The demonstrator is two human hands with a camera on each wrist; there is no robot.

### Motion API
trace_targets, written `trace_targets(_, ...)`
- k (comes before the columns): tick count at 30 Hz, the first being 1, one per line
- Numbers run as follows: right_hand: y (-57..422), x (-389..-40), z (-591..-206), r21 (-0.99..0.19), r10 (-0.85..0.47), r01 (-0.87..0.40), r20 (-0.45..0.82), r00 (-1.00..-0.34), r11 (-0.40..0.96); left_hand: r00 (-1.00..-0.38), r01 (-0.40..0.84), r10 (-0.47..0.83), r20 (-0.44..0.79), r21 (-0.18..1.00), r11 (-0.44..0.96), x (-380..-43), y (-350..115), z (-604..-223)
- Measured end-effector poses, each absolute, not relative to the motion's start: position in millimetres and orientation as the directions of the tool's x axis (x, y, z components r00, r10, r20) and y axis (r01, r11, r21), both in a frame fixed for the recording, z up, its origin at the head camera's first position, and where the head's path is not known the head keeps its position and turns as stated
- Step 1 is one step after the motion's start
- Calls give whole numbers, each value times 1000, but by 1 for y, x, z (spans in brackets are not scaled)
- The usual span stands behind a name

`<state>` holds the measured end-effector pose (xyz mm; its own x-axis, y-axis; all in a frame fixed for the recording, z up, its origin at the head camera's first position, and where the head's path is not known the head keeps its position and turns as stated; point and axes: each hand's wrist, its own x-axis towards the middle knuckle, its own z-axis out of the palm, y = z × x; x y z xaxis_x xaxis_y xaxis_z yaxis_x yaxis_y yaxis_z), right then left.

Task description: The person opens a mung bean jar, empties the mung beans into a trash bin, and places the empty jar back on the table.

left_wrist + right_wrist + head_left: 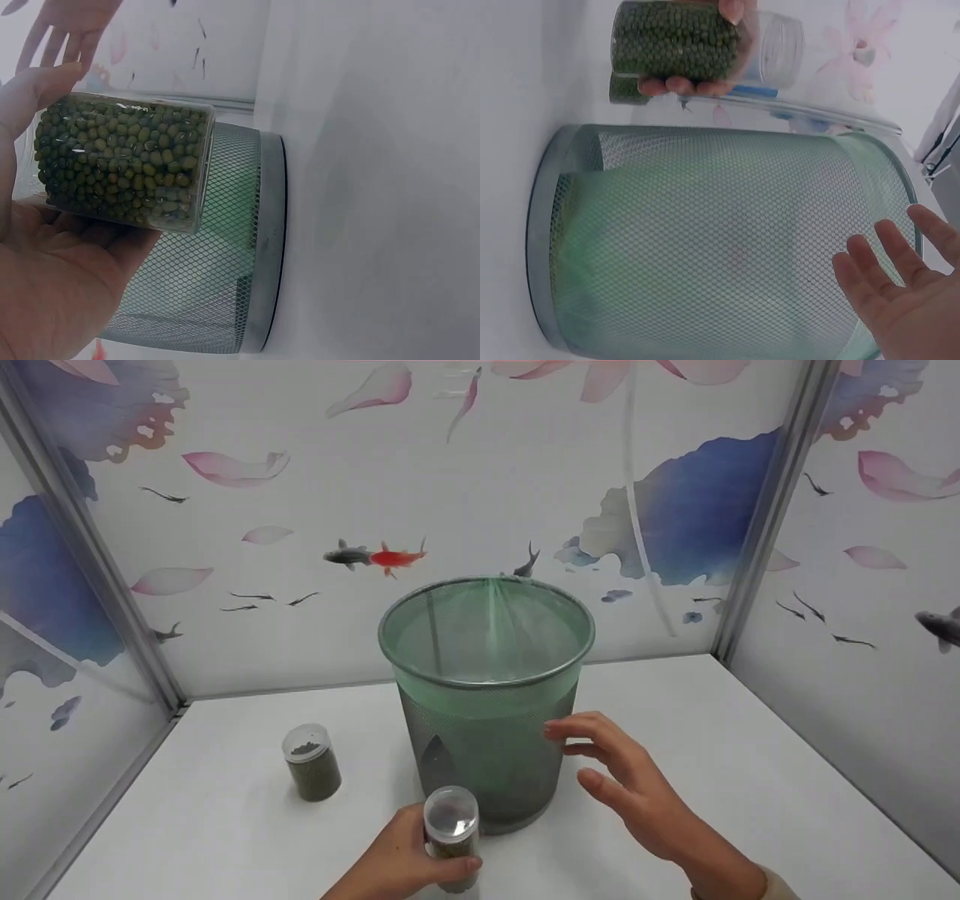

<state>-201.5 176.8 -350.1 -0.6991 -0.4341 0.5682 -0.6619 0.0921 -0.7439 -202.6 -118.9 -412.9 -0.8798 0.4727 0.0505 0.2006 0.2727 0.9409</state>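
Note:
My left hand grips a clear lidded jar in front of the bin, thumb on one side and fingers on the other. Green mung beans fill much of that jar, as the left wrist view shows. My right hand is held by the bin's right side, fingers spread and nothing in them. Between and behind the hands stands a mesh waste bin with a green plastic bag lining it. In the right wrist view the right fingers lie over the bin's rim end.
A second clear jar with dark green contents stands on the white table, left of the bin. White panels printed with fish and petals enclose the table at the back and sides, joined by metal posts.

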Motion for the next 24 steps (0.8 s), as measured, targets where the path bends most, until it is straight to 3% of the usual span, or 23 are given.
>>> trace_targets(5,162,-195,-357,-812,-511,-583,496,-702,12,-873,210,484,54,938,275,-202,-109,-414)
trace_targets(12,140,-189,-377,-907,-576,-421,337,-744,13,-864,168,504,19,953,252,-199,-99,-420)
trace_targets(24,117,-193,-416,-966,-527,-246,166,-833,84,-841,76,540,-31,982,174,-207,-88,-437)
